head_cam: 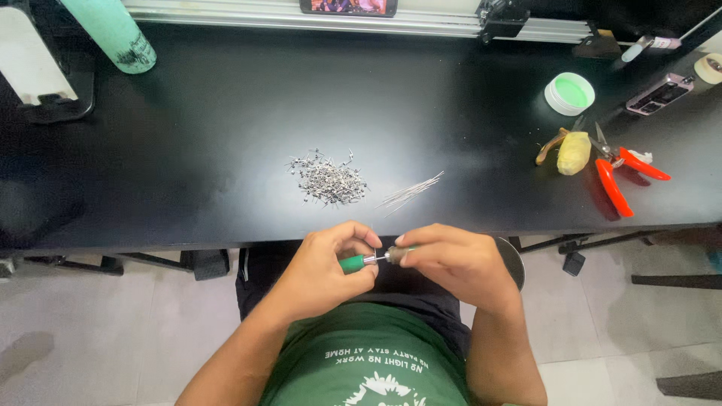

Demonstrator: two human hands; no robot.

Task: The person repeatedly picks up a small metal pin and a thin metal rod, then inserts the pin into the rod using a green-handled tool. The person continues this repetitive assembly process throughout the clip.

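Green-handled small tool [352, 262] pinched in left hand [325, 269], fingers curled shut round the handle; right hand [450, 259] closed on its metal tip end, both just off the near edge of the black desk [188, 150]. Best kept steady, tip aligned, grip firm. Beyond the tool: pile of tiny metal pieces [328, 181], thin wires [410, 193], red pliers [620, 177] far right; pale tiled floor below.

tool [359, 261]: green handle w/ silver metal tip, lying roughly horizontal, being held just off the desk's near edge, tip pointing right
small part [396, 254]: sitting at tool tip, mostly hidden, can't tell kind
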